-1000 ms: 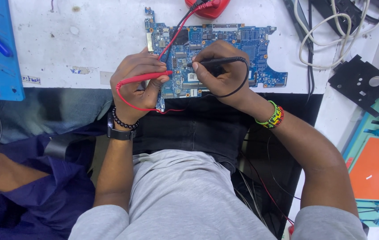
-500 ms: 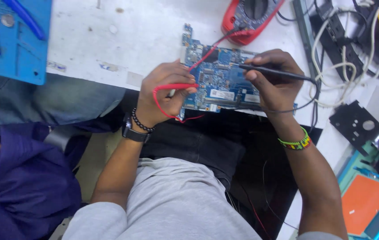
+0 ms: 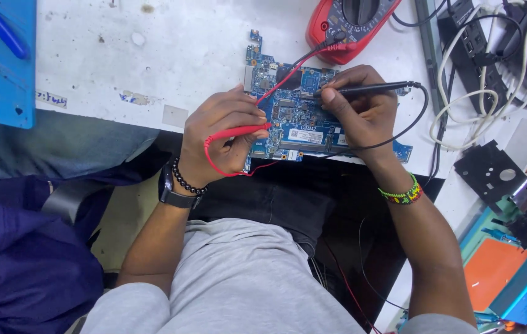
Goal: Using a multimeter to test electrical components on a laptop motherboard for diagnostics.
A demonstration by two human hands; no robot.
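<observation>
Circuit board (image 3: 300, 124) under both hands (image 3: 223, 139)

Circuit board (image 3: 300, 124): blue. Probes: one red (image 3: 239, 132), one black (image 3: 368, 88). Multimeter (image 3: 350, 25): red casing. Tabletop (image 3: 171, 55): white, stained. Mat (image 3: 0, 62): blue. Wristband (image 3: 402, 195): green, multicoloured beads.

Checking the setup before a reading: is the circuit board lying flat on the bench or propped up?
Flat. The blue circuit board lies face up on the white bench, its near edge at the bench's rim.
</observation>
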